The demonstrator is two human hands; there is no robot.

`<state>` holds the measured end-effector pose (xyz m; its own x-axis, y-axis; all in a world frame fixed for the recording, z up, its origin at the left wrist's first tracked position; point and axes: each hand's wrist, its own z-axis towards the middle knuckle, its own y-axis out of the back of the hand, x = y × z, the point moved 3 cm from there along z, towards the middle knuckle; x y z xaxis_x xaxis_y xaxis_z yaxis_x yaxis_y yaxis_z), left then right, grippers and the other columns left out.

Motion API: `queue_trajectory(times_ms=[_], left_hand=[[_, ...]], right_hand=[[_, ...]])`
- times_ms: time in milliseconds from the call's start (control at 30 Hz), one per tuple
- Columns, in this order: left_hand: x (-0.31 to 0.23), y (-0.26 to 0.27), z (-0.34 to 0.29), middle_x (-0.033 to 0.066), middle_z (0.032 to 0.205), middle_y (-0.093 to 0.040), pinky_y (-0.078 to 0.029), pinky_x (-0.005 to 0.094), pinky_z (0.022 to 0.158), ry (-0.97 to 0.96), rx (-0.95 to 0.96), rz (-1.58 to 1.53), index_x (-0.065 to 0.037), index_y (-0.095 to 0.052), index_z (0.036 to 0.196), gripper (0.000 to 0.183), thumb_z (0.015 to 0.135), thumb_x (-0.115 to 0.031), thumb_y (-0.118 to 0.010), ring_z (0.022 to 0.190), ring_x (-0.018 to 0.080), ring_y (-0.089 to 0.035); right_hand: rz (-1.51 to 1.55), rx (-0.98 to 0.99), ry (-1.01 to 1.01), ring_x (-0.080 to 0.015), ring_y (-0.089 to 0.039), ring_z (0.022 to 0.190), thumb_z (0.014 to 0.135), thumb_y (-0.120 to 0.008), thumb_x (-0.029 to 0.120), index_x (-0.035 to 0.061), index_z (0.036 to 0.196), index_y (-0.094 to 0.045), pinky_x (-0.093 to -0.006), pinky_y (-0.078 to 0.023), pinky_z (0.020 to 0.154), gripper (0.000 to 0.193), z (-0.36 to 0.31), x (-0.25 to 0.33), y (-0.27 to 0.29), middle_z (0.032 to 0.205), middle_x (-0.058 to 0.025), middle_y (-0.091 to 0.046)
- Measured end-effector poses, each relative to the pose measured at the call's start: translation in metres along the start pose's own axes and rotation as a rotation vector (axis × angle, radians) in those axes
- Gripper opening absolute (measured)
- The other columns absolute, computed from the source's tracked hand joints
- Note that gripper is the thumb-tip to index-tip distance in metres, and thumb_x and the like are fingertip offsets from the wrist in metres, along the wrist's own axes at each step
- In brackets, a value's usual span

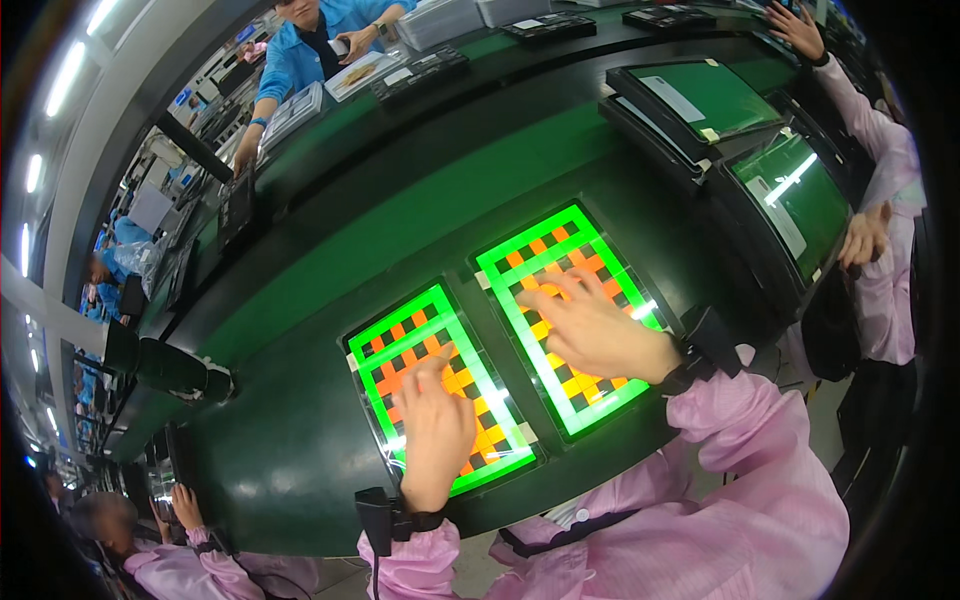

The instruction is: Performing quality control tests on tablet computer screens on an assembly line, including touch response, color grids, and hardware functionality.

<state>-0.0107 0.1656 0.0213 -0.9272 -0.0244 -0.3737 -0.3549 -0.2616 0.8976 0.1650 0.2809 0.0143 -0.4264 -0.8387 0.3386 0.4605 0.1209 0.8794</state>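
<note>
Two lit display panels lie side by side on the dark green table. Each shows a bright green border around a grid of black, orange and yellow squares. Over the left display panel [464, 384] rests my left hand [438, 430], its fingers stretched toward the middle of the grid. My right hand [595, 325] is spread across the right display panel [537, 330], with fingertips at or just above the glass. Neither hand grips anything. Black bands with small boxes circle both my wrists, below pink sleeves.
Dark-framed panels with green faces [700, 100] are stacked at the far right, another such panel [790, 200] nearer. A black cylindrical post [175, 370] stands left. Across the table, a person in blue [330, 50] handles trays; people in pink sleeves work at right and lower left.
</note>
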Motion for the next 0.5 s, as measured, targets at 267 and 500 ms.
queue_trajectory(times_ms=[267, 500], left_hand=[[0.031, 0.026, -0.030, 0.0156, 0.119, -0.050, -0.030, 0.0419, 0.094, 0.260, -0.047, 0.066, 0.003, -0.042, 0.119, 0.044, 0.076, 0.003, -0.048, 0.111, 0.0307, -0.044], [-0.011, 0.004, -0.032, 0.0149, 0.115, -0.051, -0.031, 0.0444, 0.093, -0.002, -0.044, -0.026, 0.001, -0.044, 0.126, 0.052, 0.075, 0.002, -0.050, 0.110, 0.0321, -0.044]], right_hand=[[0.018, -0.099, -0.340, -0.0352, -0.038, 0.120, 0.080, -0.049, 0.008, -0.0028, 0.108, -0.053, -0.0508, -0.025, 0.101, 0.030, -0.037, -0.037, 0.039, 0.120, -0.0146, -0.051], [-0.088, 0.005, -0.020, -0.0338, -0.040, 0.120, 0.080, -0.054, 0.012, -0.0017, 0.088, -0.062, -0.0529, -0.028, 0.099, 0.018, -0.032, 0.019, 0.015, 0.119, -0.0125, -0.051]])
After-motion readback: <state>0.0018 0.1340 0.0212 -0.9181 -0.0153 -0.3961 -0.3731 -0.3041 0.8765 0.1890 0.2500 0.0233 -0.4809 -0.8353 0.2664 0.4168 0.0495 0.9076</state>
